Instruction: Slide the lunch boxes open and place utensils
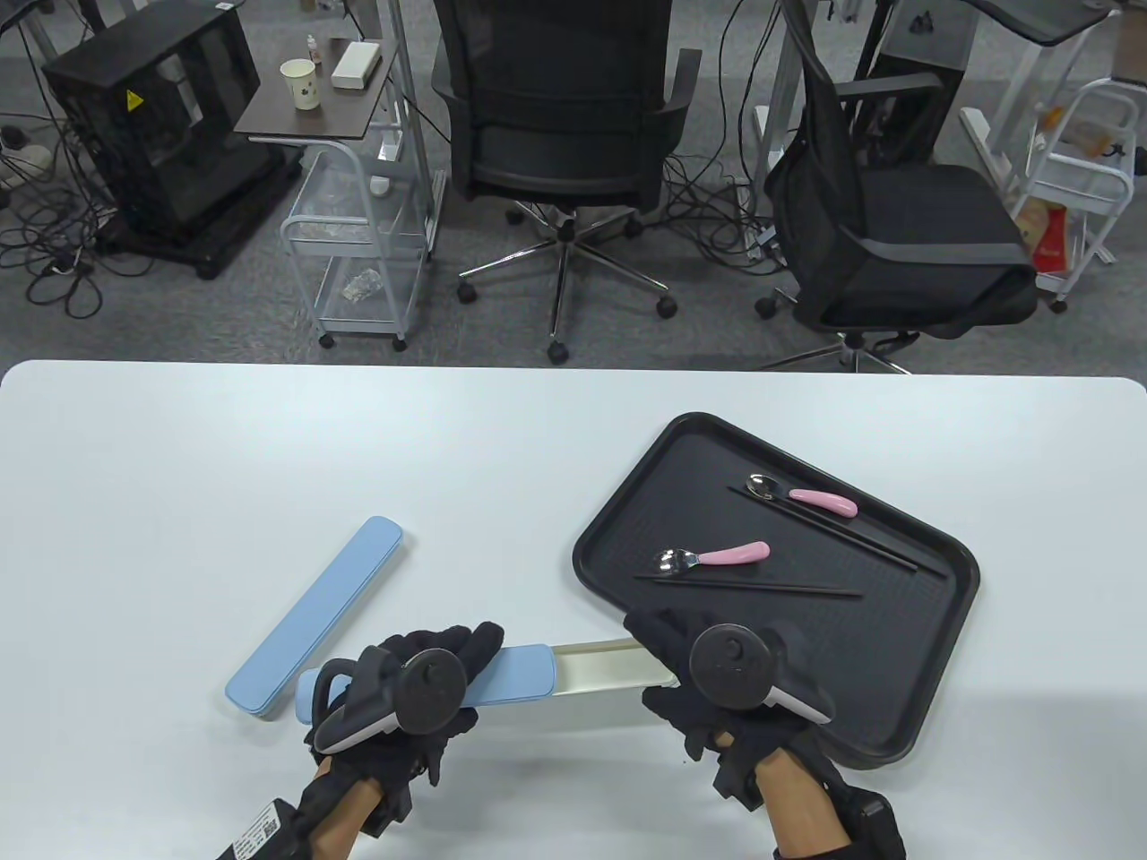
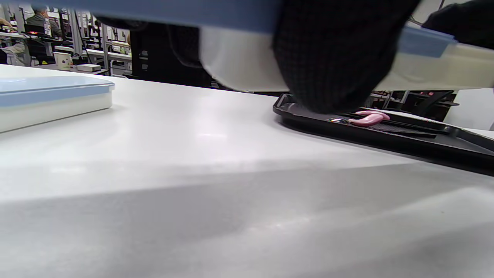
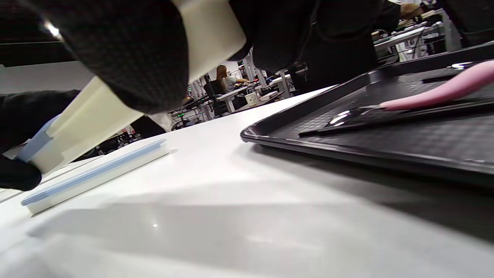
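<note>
Both hands hold one long utensil box above the table. My left hand (image 1: 421,681) grips its blue sliding lid (image 1: 515,674). My right hand (image 1: 694,667) grips the end of the cream base (image 1: 605,667), which is partly slid out and shows an empty inside. The lifted box crosses the top of the left wrist view (image 2: 239,58) and of the right wrist view (image 3: 96,119). A second, closed blue box (image 1: 318,616) lies on the table to the left. Two pink-handled utensils (image 1: 712,559) (image 1: 802,494) and two pairs of black chopsticks (image 1: 753,587) lie on the black tray (image 1: 627,502).
The white table (image 1: 269,448) has its far edge near two office chairs (image 1: 564,134). The tray's near corner sits under my right hand. The closed box also shows in the left wrist view (image 2: 50,98) and the right wrist view (image 3: 96,173).
</note>
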Demonstrator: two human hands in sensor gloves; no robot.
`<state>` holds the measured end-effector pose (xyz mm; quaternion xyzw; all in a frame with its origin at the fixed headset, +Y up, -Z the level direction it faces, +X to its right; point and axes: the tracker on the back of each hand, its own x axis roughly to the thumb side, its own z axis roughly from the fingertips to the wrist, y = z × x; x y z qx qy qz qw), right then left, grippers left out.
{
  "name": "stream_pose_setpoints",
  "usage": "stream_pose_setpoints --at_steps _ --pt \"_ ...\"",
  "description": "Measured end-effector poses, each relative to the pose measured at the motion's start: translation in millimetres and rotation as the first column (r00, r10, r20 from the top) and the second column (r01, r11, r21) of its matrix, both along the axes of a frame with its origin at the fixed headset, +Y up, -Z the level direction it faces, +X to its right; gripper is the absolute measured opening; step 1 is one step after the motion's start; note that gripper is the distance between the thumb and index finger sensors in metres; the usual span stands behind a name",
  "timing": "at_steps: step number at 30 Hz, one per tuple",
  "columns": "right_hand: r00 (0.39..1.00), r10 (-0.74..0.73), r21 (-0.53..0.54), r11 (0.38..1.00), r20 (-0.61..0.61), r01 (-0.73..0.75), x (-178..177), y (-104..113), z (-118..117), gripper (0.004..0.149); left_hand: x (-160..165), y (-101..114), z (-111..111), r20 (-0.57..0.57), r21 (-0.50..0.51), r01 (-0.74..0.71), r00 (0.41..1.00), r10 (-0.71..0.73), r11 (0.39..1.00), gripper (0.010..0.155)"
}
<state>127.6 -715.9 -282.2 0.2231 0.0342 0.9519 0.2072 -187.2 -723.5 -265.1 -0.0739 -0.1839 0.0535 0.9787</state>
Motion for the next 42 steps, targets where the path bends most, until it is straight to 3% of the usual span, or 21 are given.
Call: stream_pose_setpoints --at_steps 8,15,20,30,36,42 --pt "0.996 0.021 0.019 1.000 0.088 -0.023 20 -1 -4 0.076 -15 -11 -12 -0.061 -0.052 0.023 0.998 -0.026 0.998 0.087" --pt "0.996 -0.012 0.006 1.000 0.085 0.011 22 -2 -5 0.078 -15 -8 -10 -0.058 -0.040 0.012 0.998 -0.014 0.999 0.084" --pt "0.972 0.028 0.093 0.994 0.233 -0.051 38 10 0 0.085 -23 -9 -12 -0.092 -0.057 -0.002 0.996 -0.003 0.998 0.084" --pt "0.895 0.046 0.135 0.984 0.444 -0.117 69 19 -3 0.067 -38 -8 -21 -0.140 -0.062 -0.067 0.988 0.057 0.996 0.083" --pt "0.836 0.184 0.016 0.974 0.518 -0.224 80 17 -33 0.064 -38 -6 -21 -0.129 -0.056 -0.081 0.989 0.073 0.995 0.083" --pt "0.755 0.370 -0.158 0.927 0.541 -0.341 94 -6 -68 0.062 -35 -5 -20 -0.106 -0.050 -0.083 0.991 0.078 0.995 0.083"
